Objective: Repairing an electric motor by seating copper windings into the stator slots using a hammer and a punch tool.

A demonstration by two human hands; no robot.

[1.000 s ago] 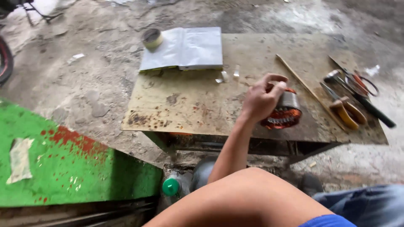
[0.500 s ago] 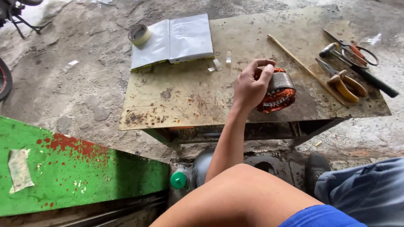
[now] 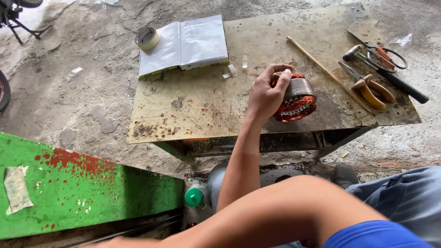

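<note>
1. Compared with half a second ago, your left hand has barely shifted on the tabletop; it still holds the motor stator at the same spot near the front edge, and the view sits slightly differently.
2. Your left grip is clenched around the stator, fingers curled over its top and thumb on the near side. Your right hand is out of sight; only that arm crosses the bottom of the view, so you cannot tell its grip.
3. The stator is a stubby ring: a grey metal band around the middle with copper-orange windings bulging at both ends. It lies tilted on its side, resting on the tabletop just right of centre, close to the front edge.
4. To its right lies a long thin wooden stick, running diagonally, then yellow-handled pliers, a hammer and red-handled scissors near the right edge.
5. At the back left, an open book lies with a roll of tape touching its left corner. Small white scraps lie between the book and your hand.
6. The widest bare stretch is the rusty front-left part of the tabletop. A green panel spattered with red stands lower left, well apart.
</note>
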